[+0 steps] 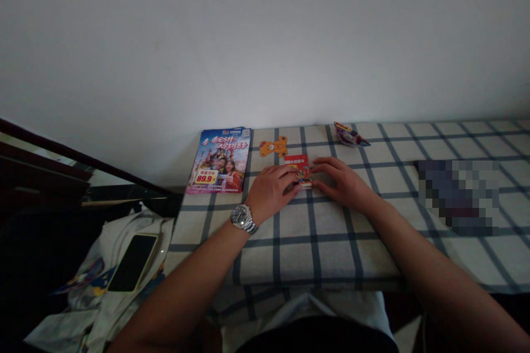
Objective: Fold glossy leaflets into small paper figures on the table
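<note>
Both hands on small red paper w/ colourful print (300, 160), mid-bench.
Paper lies flat on the bench w/ cream-and-dark-blue checked cloth (281, 253), just below the flat orange-brown bear figure (274, 147). L hand (271, 190), w/ silver metal-band watch (244, 219), lies over paper's L & lower part; can't tell if its grip pinches or just presses. R hand (342, 183) has a wide grip, thumb & fingers parted at paper's R edge; contact unclear. Step looks like steadying/pressing; to do it well: L palm low, pressure even, R fingertips lined up w/ the edge, no sideways drag, since thin paper prob. creases or skids on cloth.
</note>
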The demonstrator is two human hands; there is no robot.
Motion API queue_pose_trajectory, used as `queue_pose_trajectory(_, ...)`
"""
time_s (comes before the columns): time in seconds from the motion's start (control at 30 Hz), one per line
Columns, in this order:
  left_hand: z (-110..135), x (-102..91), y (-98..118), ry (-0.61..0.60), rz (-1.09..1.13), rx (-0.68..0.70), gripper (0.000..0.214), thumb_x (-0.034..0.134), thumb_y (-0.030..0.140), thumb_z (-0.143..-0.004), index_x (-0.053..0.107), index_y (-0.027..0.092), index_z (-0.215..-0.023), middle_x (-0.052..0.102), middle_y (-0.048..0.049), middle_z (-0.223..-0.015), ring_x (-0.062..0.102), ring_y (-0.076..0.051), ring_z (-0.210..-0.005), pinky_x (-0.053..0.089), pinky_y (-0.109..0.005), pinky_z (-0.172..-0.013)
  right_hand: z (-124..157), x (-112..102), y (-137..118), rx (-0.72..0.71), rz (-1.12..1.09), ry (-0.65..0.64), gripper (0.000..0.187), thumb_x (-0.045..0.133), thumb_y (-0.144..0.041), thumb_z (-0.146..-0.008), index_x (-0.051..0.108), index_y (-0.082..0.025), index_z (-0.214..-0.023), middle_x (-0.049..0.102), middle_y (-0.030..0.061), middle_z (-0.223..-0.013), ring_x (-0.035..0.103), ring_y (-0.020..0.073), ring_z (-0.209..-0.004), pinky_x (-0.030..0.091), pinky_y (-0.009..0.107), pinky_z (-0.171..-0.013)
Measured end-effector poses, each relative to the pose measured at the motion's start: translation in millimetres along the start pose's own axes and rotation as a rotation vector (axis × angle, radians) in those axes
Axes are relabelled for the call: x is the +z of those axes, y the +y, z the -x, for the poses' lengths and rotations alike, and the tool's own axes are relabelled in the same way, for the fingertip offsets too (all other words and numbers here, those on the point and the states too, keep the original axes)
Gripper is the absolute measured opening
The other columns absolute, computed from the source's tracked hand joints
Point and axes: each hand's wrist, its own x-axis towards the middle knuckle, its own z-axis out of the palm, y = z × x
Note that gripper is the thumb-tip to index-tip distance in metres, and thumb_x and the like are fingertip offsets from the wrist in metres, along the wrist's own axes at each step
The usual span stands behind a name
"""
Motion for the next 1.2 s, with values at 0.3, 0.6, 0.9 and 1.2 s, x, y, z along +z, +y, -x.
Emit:
queue_pose_trajectory(0.3, -0.6, -2.4, 1.8, 0.01, -0.015, -0.085, 0.024, 0.054, 0.028, -0.108, 0.066, 0.023, -0.127, 0.075, -0.0061, -0.125, 0.07, -0.025, -0.112, 0.057, -0.044, -0.097, 0.5, 1.5, 5.0, -0.027, 0.021, 0.002, 0.016, 0.066, -0.033, -0.099, 0.073, -0.028, -0.112, 0.068, 0.0104, -0.12, 0.067, 0.0295, -0.113, 0.058, 0.05, -0.099)
queue_pose_trajectory(0.6, 0.2, -2.8, 1.7, 0.028, -0.013, -0.09, 0.044, 0.05, 0.019, -0.106, 0.05, 0.025, -0.149, 0.074, -0.0066, -0.127, 0.071, -0.023, -0.109, 0.057, -0.042, -0.098, -0.2, -0.1, -0.9, -0.075, 0.072, -0.046, 0.022, 0.065, -0.035, -0.101, 0.078, -0.03, -0.118, 0.071, 0.0098, -0.124, 0.067, 0.03, -0.116, 0.057, 0.052, -0.101)
queue_pose_trajectory(0.9, -1.1, -8.0, 3.1, 0.03, 0.006, -0.081, 0.049, 0.056, 0.006, -0.095, 0.06, 0.027, -0.14, 0.054, -0.0092, -0.148, 0.062, -0.026, -0.127, 0.057, -0.047, -0.106, -0.1, 1.8, 0.0, -0.091, 0.086, -0.073, 0.019, 0.068, -0.031, -0.1, 0.077, -0.03, -0.117, 0.073, 0.0048, -0.137, 0.062, 0.0324, -0.133, 0.052, 0.058, -0.109)
queue_pose_trajectory(1.2, -0.1, -12.1, 0.6, 0.195, -0.045, -0.182, 0.021, 0.062, 0.023, -0.101, 0.066, 0.022, -0.121, 0.054, -0.0111, -0.146, 0.058, -0.03, -0.13, 0.052, -0.052, -0.112, 1.6, 1.5, 5.3, -0.079, 0.058, -0.056, 0.017, 0.068, -0.028, -0.099, 0.074, -0.026, -0.115, 0.072, 0.0066, -0.14, 0.059, 0.0328, -0.14, 0.054, 0.057, -0.112)
